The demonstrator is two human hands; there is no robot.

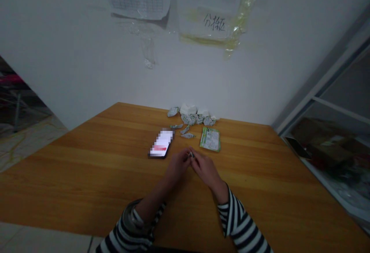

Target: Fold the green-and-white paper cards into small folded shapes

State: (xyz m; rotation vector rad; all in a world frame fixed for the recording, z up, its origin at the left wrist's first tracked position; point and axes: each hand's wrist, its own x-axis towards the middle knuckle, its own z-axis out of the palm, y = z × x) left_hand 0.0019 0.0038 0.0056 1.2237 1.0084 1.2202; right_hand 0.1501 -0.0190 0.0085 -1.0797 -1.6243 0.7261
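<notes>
My left hand and my right hand meet over the middle of the wooden table, fingertips pinched together. Between them shows the end of a small whitish, dark-marked piece, which looks like folded printed paper; most of it is hidden by the fingers. Just beyond the hands lie several twisted strips of printed paper. A flat green-and-white printed packet rests to the right of the strips. To the left is a phone with its screen lit and blurred.
Crumpled printed paper and white wads sit along the table's back edge, against the white wall. Taped sheets hang on the wall. At the right stands a framed shelf with boxes behind it. The wooden table extends on both sides.
</notes>
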